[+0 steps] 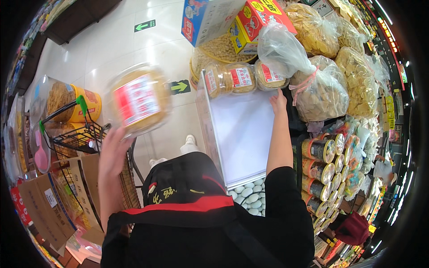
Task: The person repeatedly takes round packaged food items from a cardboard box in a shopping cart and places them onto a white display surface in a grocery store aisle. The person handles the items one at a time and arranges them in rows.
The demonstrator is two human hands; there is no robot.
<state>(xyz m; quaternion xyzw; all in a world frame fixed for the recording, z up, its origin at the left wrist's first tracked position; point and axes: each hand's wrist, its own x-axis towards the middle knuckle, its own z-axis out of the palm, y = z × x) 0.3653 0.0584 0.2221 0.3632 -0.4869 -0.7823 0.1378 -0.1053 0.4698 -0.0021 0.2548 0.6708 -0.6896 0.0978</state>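
Note:
My left hand holds a clear plastic tub of pale food with a red and white label, blurred, out over the aisle floor. Reaching forward, my right hand is at the near edge of a similar labelled tub; whether its fingers grip the tub is unclear. Two more such tubs stand to the left of that one, at the far end of a display bin with clear walls and a white base sheet.
A wire shopping cart with cardboard boxes stands at left. Tied clear food bags and stacked round tubs lie at right. Beyond the bin are colourful cartons. Eggs sit at its near end. A person in dark red is lower right.

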